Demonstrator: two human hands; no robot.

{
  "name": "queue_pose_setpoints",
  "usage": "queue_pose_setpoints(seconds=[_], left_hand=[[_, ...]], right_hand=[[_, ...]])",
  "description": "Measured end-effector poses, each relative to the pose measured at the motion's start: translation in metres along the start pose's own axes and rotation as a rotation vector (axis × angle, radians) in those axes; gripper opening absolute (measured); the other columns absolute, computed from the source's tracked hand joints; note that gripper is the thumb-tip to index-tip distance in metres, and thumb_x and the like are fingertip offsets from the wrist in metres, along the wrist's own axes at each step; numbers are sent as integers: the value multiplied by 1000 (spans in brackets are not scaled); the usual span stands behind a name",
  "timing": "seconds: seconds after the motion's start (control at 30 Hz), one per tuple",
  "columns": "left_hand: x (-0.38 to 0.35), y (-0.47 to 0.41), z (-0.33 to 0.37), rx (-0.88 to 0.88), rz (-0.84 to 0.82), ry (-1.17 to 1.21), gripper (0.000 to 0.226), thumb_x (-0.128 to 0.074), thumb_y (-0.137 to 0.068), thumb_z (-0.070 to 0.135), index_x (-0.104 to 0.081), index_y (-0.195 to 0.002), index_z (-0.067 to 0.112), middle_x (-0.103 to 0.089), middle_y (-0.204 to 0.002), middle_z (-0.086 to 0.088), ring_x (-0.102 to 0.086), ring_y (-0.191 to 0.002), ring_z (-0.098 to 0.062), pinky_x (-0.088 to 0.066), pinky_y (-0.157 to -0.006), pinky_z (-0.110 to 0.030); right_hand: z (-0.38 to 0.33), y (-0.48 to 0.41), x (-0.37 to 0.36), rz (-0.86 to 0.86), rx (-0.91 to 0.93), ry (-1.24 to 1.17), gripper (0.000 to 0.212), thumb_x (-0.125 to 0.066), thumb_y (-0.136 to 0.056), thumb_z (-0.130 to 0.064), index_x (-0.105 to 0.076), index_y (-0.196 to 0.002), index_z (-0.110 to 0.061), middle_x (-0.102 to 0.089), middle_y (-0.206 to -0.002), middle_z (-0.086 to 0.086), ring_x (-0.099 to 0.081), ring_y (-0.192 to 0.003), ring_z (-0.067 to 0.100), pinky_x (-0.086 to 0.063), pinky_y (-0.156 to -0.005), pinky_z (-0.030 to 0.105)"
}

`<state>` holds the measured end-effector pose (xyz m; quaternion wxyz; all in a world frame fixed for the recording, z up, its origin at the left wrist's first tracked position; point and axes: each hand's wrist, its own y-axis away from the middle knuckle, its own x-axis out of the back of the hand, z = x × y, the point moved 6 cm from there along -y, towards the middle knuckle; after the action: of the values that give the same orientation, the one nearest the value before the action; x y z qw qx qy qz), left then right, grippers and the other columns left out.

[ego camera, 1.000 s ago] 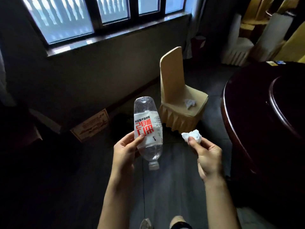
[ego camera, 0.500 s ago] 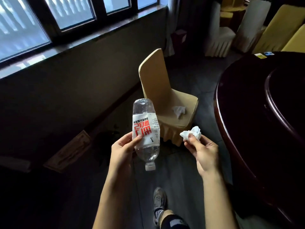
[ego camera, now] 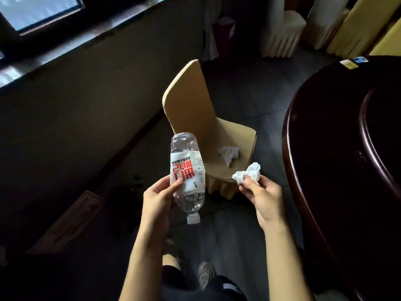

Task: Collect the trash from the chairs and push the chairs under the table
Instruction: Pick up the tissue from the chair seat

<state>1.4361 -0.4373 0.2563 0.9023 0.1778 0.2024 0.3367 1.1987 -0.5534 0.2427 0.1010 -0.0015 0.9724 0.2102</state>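
My left hand (ego camera: 156,199) grips a clear plastic bottle (ego camera: 187,177) with a white and red label, held upside down with its cap pointing at the floor. My right hand (ego camera: 263,199) pinches a crumpled white tissue (ego camera: 249,175). Just beyond both hands stands a chair in a tan cover (ego camera: 195,114), its back toward the wall and its seat facing the table. A second crumpled tissue (ego camera: 229,154) lies on that seat. The dark round table (ego camera: 338,148) fills the right side, apart from the chair.
A dark wall with a window sill (ego camera: 65,53) runs along the left. More covered chairs, white (ego camera: 282,33) and yellow (ego camera: 358,29), stand at the back right. Small cards (ego camera: 352,61) lie on the table's far edge. My feet show at the bottom on the grey floor.
I have walked closer to the tan chair, which now looms larger and nearer the hands. Both hands keep their hold on the bottle and the tissue.
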Motion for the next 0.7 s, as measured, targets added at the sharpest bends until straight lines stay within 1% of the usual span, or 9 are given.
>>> queue_pose_setpoints(seconds=[0.1, 0.2, 0.23, 0.33, 0.4, 0.5, 0.57, 0.63, 0.7], left_hand=[[-13, -45, 4, 36, -37, -45, 24, -75, -86, 9, -78, -110, 6, -79, -105, -18, -76, -93, -29, -63, -72, -32], [-34, -97, 12, 83, -106, -47, 19, -71, -91, 6, -78, -108, 3, -79, -101, -20, -77, -85, -28, -62, -66, -32], [-41, -117, 16, 94, -125, -62, 18, -71, -91, 7, -78, -107, 3, -78, -102, -20, -77, -85, -28, -62, -67, -33], [-62, -180, 30, 119, -197, -138, 19, -72, -91, 12, -79, -107, 7, -78, -105, -19, -76, -96, -35, -60, -84, -44], [-76, -221, 39, 145, -227, -169, 20, -73, -91, 13, -79, -109, 8, -79, -106, -17, -75, -101, -37, -58, -92, -51], [-97, -272, 44, 192, -274, -244, 22, -75, -89, 16, -79, -110, 9, -79, -107, -16, -75, -103, -37, -55, -97, -59], [-111, -304, 43, 223, -295, -275, 21, -76, -89, 16, -79, -109, 9, -79, -107, -15, -74, -105, -38, -54, -99, -61], [-124, -333, 38, 245, -306, -303, 20, -75, -89, 13, -79, -108, 9, -79, -107, -15, -73, -106, -38, -53, -100, -61], [-136, -358, 29, 278, -319, -326, 19, -73, -91, 12, -79, -108, 9, -79, -107, -15, -73, -106, -38, -55, -98, -57]], right_hand=[[1, -34, -9, 67, -12, 6, 10, -67, -95, -2, -75, -100, -5, -77, -97, 8, -71, -84, 12, -60, -72, 22], [-1, -74, -21, 135, -12, -7, 10, -67, -95, -2, -75, -99, -7, -78, -96, 7, -72, -83, 11, -60, -73, 22], [-3, -89, -27, 159, -7, -14, 10, -67, -95, -2, -75, -99, -7, -79, -96, 7, -73, -84, 11, -60, -74, 22], [-10, -134, -48, 233, -9, -43, 11, -66, -96, -2, -74, -101, -7, -79, -96, 5, -74, -88, 11, -60, -77, 22], [-12, -163, -64, 274, -3, -56, 13, -65, -96, -2, -73, -105, -5, -79, -100, 6, -74, -92, 12, -59, -79, 23], [-11, -197, -82, 343, -16, -70, 18, -63, -97, -2, -71, -113, -1, -78, -105, 8, -74, -97, 14, -60, -80, 22], [-8, -217, -90, 384, -41, -80, 20, -62, -98, -1, -70, -116, 2, -77, -107, 11, -74, -98, 15, -60, -81, 23], [-1, -236, -93, 414, -65, -66, 20, -61, -98, -1, -70, -116, 2, -76, -107, 12, -74, -98, 15, -61, -82, 23], [8, -257, -90, 429, -98, -43, 17, -61, -98, -2, -71, -113, -1, -77, -106, 11, -75, -96, 13, -61, -82, 24]])
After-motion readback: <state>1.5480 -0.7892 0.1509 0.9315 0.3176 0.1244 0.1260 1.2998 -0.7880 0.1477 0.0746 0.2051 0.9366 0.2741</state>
